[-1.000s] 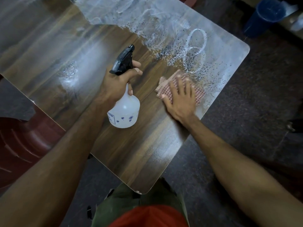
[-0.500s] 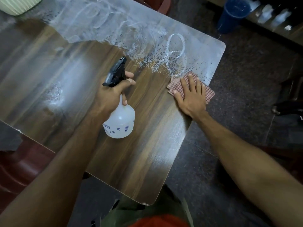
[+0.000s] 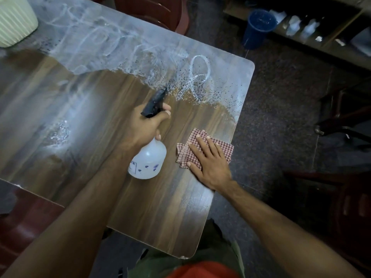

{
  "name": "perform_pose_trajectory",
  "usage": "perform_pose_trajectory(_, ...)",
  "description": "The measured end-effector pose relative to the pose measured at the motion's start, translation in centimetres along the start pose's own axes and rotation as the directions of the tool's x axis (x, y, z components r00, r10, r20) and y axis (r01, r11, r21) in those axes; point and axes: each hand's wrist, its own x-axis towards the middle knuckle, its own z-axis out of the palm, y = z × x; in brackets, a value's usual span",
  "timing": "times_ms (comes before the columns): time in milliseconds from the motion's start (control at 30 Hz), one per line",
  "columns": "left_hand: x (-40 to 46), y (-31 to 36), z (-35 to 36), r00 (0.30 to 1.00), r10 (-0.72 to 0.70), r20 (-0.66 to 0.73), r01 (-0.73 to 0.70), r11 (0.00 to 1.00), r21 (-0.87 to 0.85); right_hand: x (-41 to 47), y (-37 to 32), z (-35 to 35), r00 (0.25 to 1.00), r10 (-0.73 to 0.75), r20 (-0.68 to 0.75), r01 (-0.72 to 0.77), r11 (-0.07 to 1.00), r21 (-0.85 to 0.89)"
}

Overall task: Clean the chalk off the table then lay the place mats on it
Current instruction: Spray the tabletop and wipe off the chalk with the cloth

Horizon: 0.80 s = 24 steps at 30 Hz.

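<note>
A wooden table (image 3: 84,117) fills the head view. White chalk scrawl (image 3: 120,43) covers its far strip, speckled with spray drops near the right edge. My left hand (image 3: 146,125) grips the neck of a white spray bottle (image 3: 147,161) with a black trigger head, held just above the table middle. My right hand (image 3: 208,159) presses flat, fingers straight, on a folded red-checked cloth (image 3: 223,148) near the table's right edge. No place mats are in view.
A ribbed pale green container (image 3: 14,21) stands on the far left corner. Red plastic chairs (image 3: 26,223) sit left of and behind the table. On the dark floor to the right are a blue bucket (image 3: 258,29) and dark chair legs (image 3: 341,125).
My right hand has slid the cloth back toward me along the right edge, leaving wiped wood where chalk was. The spray bottle stays in my left hand; the camera has shifted.
</note>
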Motion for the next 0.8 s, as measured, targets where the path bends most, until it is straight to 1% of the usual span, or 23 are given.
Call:
perform_pose_trajectory(133, 0.6, 0.0, 2.6, 0.989, -0.018, 0.146, -0.009, 0.983, 0.186, 0.5, -0.3, 0.0, 0.999, 0.025, -0.026, -0.024, 1.0, 0.017)
perform_pose_trajectory(200, 1.2, 0.2, 3.9, 0.984, -0.016, 0.18, -0.032, 0.965, 0.259, 1.0, 0.2, -0.1, 0.999, 0.016, -0.042, -0.014, 0.999, 0.029)
perform_pose_trajectory(267, 2.0, 0.5, 5.2, 0.982, -0.028, 0.185, -0.031, 0.95, 0.312, 1.8, 0.8, -0.3, 0.999, -0.001, -0.046, 0.003, 0.999, 0.044)
perform_pose_trajectory(367, 3.5, 1.2, 7.0, 0.986, -0.063, 0.156, 0.003, 0.935, 0.355, 2.8, 1.7, -0.4, 0.998, -0.032, -0.062, 0.036, 0.997, 0.064)
perform_pose_trajectory(467, 5.3, 1.9, 8.7, 0.985, -0.152, 0.087, 0.11, 0.921, 0.375, 4.1, 2.9, -0.8, 0.997, -0.039, -0.067, 0.044, 0.996, 0.075)
perform_pose_trajectory(567, 6.4, 2.1, 9.1, 0.975, -0.219, 0.021, 0.2, 0.92, 0.336, 5.0, 4.1, -1.4, 0.998, -0.047, -0.049, 0.051, 0.996, 0.076)
perform_pose_trajectory(700, 7.0, 1.8, 9.2, 0.967, -0.248, -0.063, 0.256, 0.938, 0.235, 5.8, 5.7, -2.0, 0.998, -0.063, -0.005, 0.063, 0.994, 0.089)
perform_pose_trajectory(800, 7.4, 1.4, 9.0, 0.949, -0.281, -0.144, 0.305, 0.932, 0.198, 6.2, 6.3, -2.3, 0.996, -0.083, 0.033, 0.08, 0.992, 0.093)
